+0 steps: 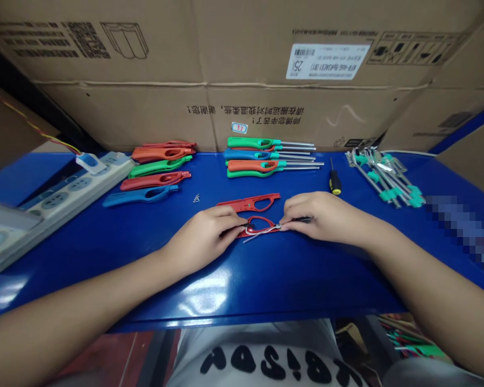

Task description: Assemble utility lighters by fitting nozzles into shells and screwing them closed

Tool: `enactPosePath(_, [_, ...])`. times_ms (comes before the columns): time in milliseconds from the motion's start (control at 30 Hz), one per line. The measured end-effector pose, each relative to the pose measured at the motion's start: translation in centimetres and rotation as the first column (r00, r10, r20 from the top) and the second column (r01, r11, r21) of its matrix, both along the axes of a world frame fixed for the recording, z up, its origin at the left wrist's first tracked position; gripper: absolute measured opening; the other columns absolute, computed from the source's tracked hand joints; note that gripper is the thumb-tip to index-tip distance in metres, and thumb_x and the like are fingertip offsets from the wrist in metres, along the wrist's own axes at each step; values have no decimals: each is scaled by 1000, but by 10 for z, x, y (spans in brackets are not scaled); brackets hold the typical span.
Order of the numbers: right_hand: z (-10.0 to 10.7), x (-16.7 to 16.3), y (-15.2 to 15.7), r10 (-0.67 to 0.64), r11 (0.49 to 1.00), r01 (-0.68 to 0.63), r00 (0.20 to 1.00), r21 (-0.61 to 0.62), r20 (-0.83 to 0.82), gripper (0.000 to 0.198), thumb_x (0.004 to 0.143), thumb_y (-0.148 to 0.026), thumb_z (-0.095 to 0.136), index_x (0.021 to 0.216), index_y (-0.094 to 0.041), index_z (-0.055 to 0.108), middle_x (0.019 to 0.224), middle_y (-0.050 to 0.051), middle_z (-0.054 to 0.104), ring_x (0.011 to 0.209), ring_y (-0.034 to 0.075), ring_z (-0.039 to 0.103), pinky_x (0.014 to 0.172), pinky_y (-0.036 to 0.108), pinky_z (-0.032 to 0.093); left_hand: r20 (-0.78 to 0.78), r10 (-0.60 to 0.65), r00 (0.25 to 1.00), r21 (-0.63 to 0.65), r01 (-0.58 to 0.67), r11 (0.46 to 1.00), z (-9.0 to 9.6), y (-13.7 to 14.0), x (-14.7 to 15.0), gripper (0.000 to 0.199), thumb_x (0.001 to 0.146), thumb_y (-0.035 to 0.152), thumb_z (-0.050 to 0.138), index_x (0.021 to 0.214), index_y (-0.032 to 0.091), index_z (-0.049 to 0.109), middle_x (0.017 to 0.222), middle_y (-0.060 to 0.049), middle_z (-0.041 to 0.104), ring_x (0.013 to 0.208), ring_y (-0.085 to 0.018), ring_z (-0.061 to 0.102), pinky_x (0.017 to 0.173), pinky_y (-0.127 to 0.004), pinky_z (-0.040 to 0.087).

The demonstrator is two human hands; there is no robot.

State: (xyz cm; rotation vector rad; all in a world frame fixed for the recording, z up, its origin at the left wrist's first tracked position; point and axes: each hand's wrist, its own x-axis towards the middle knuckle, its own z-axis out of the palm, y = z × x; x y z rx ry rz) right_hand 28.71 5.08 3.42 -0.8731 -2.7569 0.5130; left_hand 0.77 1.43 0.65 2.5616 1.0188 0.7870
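On the blue table lies a red half shell of a long-nosed lighter point(265, 219), with a thin white wire point(255, 233) looping over it and a grey end sticking out. My left hand point(218, 228) is closed in a pinch on the shell's handle side, beside a small black part. At the shell's nose end my right hand point(306, 217) pinches too, thumb against forefinger. A dark thin piece point(302, 219) shows between those fingers; its kind is unclear. Just behind lies a second red half shell point(248, 203), untouched, its inner side up.
Coloured lighter shells point(157, 166) lie back left, near small screws point(196, 198). Lighters with metal tubes point(266, 158) sit mid-back. Right of them are a screwdriver point(334, 183) and metal tubes with teal ends point(387, 174). A power strip point(60, 201) runs along the left; cardboard point(165, 113) stands behind.
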Motion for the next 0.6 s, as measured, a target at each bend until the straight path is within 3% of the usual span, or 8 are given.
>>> enactPosePath(133, [1, 0, -2, 6, 1000, -7, 1000, 21, 18, 20, 96, -27, 60, 85, -20, 75, 85, 5, 73, 83, 19, 66, 72, 29, 46, -1, -3, 1000, -4, 3, 1000, 0, -1, 1, 20, 98, 18, 58, 107, 17, 76, 97, -7, 75, 89, -20, 72, 81, -32, 60])
enactPosePath(367, [3, -2, -4, -22, 997, 24, 999, -67, 36, 18, 94, -24, 63, 79, -18, 71, 81, 3, 68, 73, 16, 63, 67, 27, 43, -11, -5, 1000, 10, 5, 1000, -2, -2, 1, 20, 97, 17, 59, 109, 15, 75, 99, -8, 74, 90, -20, 72, 81, -31, 59])
enactPosePath(600, [7, -6, -12, -28, 1000, 29, 991, 2, 132, 24, 97, -21, 57, 75, -17, 65, 79, 4, 62, 72, 15, 59, 67, 28, 41, -22, -10, 1000, 27, 11, 1000, -1, -2, 1, 20, 96, 15, 61, 110, 15, 75, 97, -7, 74, 88, -20, 72, 81, -31, 59])
